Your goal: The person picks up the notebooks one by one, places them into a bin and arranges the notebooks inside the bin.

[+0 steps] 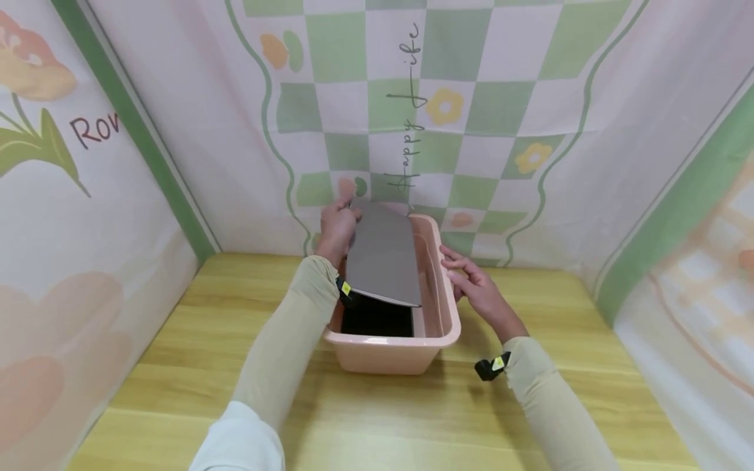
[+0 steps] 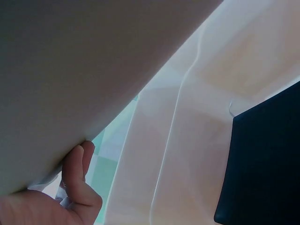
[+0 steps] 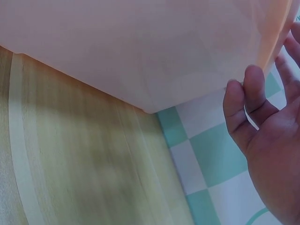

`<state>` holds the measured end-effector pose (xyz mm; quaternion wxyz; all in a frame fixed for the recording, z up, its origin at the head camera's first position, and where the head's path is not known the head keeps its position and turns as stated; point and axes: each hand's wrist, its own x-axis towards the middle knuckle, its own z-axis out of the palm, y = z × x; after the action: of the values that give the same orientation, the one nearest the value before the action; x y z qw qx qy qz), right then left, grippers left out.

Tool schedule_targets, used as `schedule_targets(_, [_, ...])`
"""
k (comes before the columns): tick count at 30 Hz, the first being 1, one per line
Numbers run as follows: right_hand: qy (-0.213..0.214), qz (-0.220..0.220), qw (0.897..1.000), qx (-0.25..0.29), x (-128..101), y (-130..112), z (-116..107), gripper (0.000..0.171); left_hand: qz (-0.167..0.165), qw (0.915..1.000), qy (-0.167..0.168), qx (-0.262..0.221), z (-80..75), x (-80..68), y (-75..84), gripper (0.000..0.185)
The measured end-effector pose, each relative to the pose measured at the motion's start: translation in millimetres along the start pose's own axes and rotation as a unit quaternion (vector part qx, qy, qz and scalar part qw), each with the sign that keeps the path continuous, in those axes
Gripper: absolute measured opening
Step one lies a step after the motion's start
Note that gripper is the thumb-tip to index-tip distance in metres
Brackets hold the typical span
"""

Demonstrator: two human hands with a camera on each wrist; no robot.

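Grey and matte, the flat panel (image 1: 384,255) sits tilted over the pink tub (image 1: 438,330), and my left hand (image 1: 337,226) pinches it at its far left corner, thumb and fingers curled over the edge; in the left wrist view the fingers (image 2: 77,185) tuck under the panel's pale underside. I judge the step in hand is handling this sheet at the tub's mouth, and to do it well I'd keep the grip on the corner firm but let the near edge stay low, since a thin stiff sheet held at one corner wants to twist and catch the rim. Below the panel, toward me from the left hand, a black block (image 1: 377,318) lies inside the tub, dark and square-cornered with a dull face. The tub is smooth moulded plastic, slightly translucent, with a rolled lip and rounded corners. My right hand (image 1: 474,284) is spread and relaxed, fingertips touching the tub's right rim, gripping nothing. Under both hands runs the yellow wood-grain tabletop (image 1: 235,366), and a checked green-and-white cloth (image 1: 501,98) hangs beyond them.
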<state>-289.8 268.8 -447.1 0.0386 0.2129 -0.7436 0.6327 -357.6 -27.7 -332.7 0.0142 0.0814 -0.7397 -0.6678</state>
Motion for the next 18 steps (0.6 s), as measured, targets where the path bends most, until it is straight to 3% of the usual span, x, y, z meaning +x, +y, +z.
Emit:
schedule_targets(11, [-0.004,-0.008,1.000,-0.024,-1.6,-1.2,2.4,0.031,0.024,0.9992,0.009,-0.031,9.7,1.4,-7.9,0.054])
schedule_targets(18, [0.004,-0.013,1.000,-0.026,-1.1,0.5,0.1,0.030,0.034,0.9993,0.015,-0.007,17.4,0.5,-4.8,0.056])
